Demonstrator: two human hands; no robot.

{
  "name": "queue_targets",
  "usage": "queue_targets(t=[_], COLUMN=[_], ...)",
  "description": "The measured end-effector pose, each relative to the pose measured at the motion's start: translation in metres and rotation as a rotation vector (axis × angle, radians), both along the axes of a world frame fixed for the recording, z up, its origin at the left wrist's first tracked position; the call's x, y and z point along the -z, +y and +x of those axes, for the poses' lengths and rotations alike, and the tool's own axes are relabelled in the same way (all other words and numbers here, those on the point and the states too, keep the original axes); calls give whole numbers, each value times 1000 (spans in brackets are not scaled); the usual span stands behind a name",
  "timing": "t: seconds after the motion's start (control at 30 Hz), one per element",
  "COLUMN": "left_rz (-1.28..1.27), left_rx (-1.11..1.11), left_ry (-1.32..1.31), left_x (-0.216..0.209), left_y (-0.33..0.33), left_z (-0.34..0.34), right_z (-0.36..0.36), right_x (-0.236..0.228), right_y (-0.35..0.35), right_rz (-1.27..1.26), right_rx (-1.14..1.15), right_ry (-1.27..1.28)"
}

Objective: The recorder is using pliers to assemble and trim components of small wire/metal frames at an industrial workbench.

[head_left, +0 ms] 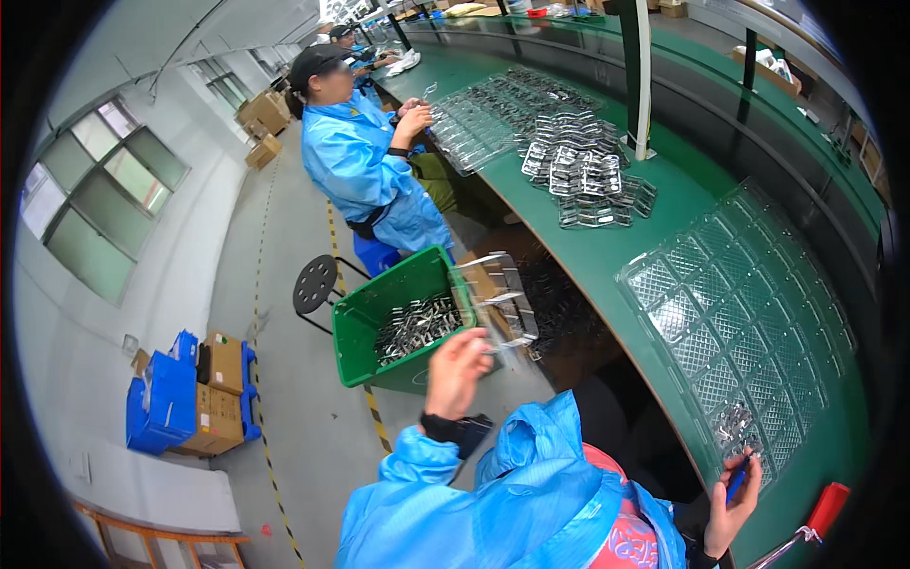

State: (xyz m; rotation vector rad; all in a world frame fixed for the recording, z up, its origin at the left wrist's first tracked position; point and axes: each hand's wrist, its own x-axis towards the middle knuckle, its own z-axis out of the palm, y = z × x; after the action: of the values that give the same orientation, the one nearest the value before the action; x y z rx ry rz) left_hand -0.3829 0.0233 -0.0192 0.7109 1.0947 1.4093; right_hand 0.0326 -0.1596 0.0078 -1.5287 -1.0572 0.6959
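Observation:
My left hand (pixel 458 373) is raised beside the green bin (pixel 353 349), fingers pinched at the lower end of a shiny, bent frame-like piece (pixel 513 302). Whether that piece is metal or clear plastic I cannot tell. Inside the bin lies a heap of small metal parts (pixel 417 327). At the bench edge on the right, my right hand (pixel 732 507) is closed around a slim blue tool (pixel 737 482). Its fingertips are at the near corner of a clear compartment tray (pixel 706 327), where a few small shiny parts (pixel 732 424) sit.
Stacked zigzag metal pieces (pixel 586 171) lie farther along the green bench (pixel 531 194), near a white post (pixel 637 85). A co-worker in blue (pixel 365 161) sits beyond the bin, by another filled tray (pixel 471 128). A black stool (pixel 316 283) stands left. A red-handled object (pixel 828 510) lies nearby.

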Motion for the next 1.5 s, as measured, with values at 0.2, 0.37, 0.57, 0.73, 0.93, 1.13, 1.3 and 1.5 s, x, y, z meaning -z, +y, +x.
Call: queue_targets(t=[0.2,0.37,0.57,0.73,0.93,1.13,1.3,1.5], left_rz=[-349,16,576,745,678,931,481,43], left_rx=[-429,-354,-3,300,570,315,744,1010], left_ry=[43,496,980,1439,1655,1523,135,-637], left_x=[87,86,2,-10,-10,-49,-70,-75], left_y=[36,110,236,336,379,346,300,183], left_z=[-113,-62,42,88,104,98,100,153], right_z=[-32,-41,-33,-32,-31,-29,-25,-24], right_x=[-11,-20,-16,-21,-12,-25,-33,-15], right_y=[35,49,50,59,62,68,78,60], right_rz=[-15,4,-106,-193,-218,-243,-40,101], right_rx=[-44,24,-45,-14,24,51,103,155], right_ry=[25,-1,-2,-90,-192,-178,52,-2])
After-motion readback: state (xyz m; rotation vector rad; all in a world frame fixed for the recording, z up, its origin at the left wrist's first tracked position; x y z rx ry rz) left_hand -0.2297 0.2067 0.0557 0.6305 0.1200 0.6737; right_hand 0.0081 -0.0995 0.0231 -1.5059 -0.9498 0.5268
